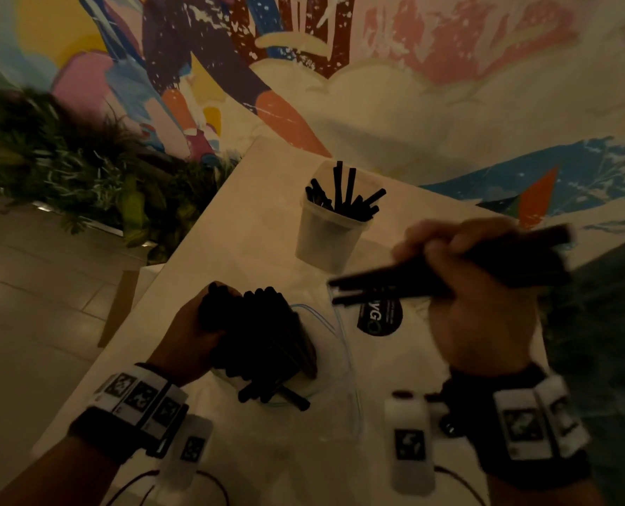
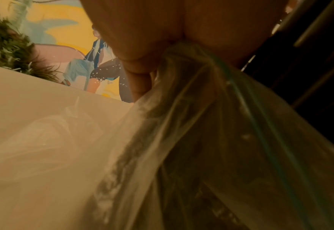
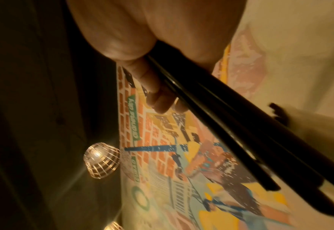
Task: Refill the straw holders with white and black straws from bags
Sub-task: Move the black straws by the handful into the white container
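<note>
Head view: right hand (image 1: 479,301) grips a bundle of black straws (image 1: 449,272) lying crosswise; the cup (image 1: 325,239) stands upright ahead-left on the worktop (image 1: 252,220). Left hand (image 1: 190,341) clutches the bag (image 2: 201,140).

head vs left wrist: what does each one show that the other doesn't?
Only head: the right hand gripping a bunch of black straws, and the straw holder on the table, some black straws already in it. Only left wrist: fingers pinching the gathered bag plastic. Both: the left hand holding the clear bag, plus mural and plants.
</note>
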Demonstrator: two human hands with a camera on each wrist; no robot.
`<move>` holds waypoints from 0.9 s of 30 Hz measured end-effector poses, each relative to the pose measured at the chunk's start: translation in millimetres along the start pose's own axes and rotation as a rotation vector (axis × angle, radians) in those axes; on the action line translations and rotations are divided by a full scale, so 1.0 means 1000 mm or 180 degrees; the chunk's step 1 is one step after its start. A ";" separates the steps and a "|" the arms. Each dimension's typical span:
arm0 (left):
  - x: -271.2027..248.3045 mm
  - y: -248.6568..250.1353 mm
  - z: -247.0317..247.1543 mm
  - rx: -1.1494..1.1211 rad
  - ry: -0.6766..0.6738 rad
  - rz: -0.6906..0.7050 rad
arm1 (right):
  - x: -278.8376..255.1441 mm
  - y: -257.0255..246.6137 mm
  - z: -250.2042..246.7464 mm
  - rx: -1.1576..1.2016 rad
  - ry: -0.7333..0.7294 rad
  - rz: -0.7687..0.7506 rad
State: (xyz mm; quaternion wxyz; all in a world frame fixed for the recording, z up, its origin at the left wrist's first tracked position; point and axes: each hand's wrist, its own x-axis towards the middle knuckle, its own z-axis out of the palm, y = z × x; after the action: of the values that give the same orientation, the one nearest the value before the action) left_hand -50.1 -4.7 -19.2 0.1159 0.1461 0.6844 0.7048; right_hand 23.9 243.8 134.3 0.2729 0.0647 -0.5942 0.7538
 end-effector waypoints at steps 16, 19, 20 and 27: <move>0.008 0.003 -0.003 -0.0076 0.0113 -0.0080 | 0.141 0.100 0.018 -0.1448 0.0715 0.0306; 0.011 0.002 -0.007 -0.0053 0.0104 -0.0147 | 0.147 0.112 0.013 -0.1808 0.0964 0.0710; 0.013 0.001 -0.008 -0.0025 0.0103 -0.0182 | 0.150 0.114 0.012 -0.1970 0.1114 0.0770; 0.013 0.001 -0.010 0.0228 0.0022 -0.0167 | 0.148 0.126 0.001 -0.3426 0.0719 0.2147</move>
State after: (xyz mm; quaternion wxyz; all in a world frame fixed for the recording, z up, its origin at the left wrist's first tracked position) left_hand -66.2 -9.2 -17.7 0.1267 0.1297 0.7133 0.6771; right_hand -163.0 274.5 88.5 0.0762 -0.3513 -0.8445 0.3969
